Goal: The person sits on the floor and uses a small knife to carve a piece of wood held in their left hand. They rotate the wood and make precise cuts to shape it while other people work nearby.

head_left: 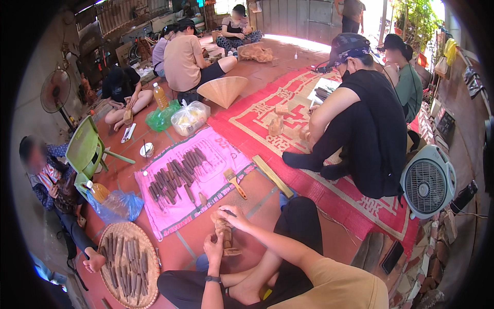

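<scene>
Right hand (235, 217): its bent fingers are resting over the top of a light-brown carved wooden figure (227, 238); a small dark piece is showing among them, though whether they are gripping it I cannot tell.
Left hand (213, 249): thumb and fingers are gripping the figure's left side, lower down.
Carved figure: it is standing roughly upright between both hands; whether its base is touching the floor, I cannot tell.
Finger risk: if the dark piece is carrying an edge, a downward slip could be nicking the left fingers sitting below.
Chipping risk: a loosening left grip could be tipping the figure onto the reddish tiled floor (253, 202).
Wooden-handled flat brush (240, 191): it is lying across the right edge of a pink printed cloth (167, 219); a far-swinging right elbow could be knocking it.
Round woven bamboo tray (154, 256): it is lying near left, holding slender dark-brown sticks (136, 253); a co-worker's bare foot (94, 261) is sitting just beside it, and one shift could be scattering them.
</scene>
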`<state>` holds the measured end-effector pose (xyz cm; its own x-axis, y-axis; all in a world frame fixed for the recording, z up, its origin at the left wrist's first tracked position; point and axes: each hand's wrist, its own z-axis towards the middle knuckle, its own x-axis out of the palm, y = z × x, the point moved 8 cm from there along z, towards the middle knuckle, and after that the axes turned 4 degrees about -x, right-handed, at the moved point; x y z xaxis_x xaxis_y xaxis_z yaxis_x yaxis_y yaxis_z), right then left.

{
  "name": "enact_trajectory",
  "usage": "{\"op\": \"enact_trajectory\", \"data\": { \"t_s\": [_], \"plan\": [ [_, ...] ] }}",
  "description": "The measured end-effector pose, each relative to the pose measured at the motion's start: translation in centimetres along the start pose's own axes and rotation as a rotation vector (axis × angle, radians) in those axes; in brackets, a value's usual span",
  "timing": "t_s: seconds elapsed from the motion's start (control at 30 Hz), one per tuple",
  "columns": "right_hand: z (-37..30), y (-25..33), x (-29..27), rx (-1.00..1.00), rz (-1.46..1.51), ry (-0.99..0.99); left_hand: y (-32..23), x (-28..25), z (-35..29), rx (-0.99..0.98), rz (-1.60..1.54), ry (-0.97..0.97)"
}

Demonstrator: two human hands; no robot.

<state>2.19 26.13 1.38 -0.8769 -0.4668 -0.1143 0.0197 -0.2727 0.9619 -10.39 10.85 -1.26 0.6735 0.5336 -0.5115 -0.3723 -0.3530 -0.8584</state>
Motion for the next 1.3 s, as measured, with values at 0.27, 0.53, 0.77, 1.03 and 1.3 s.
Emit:
{"op": "enact_trajectory", "data": {
  "t_s": [0.27, 0.53, 0.77, 1.03, 1.3],
  "plan": [
    [0.0, -0.6, -0.2, -0.038, -0.068, -0.048, 1.3, 0.7, 1.0, -0.070, 0.155, 0.005],
    [0.1, -0.6, -0.2, -0.004, -0.031, -0.029, 2.0, 1.6, 1.5, -0.123, 0.275, 0.102],
    [-0.1, 0.0, -0.3, -0.004, -0.009, -0.026, -0.1, 0.9, 0.8, 0.049, 0.237, 0.007],
    [-0.1, -0.5, -0.2, -0.013, -0.005, -0.040, -2.6, -0.1, -0.1, 0.148, 0.372, -0.094],
    [0.0, -0.3, -0.1, 0.018, 0.005, -0.023, -4.1, -0.9, -0.6, 0.354, 0.381, -0.153]
  ]
}}
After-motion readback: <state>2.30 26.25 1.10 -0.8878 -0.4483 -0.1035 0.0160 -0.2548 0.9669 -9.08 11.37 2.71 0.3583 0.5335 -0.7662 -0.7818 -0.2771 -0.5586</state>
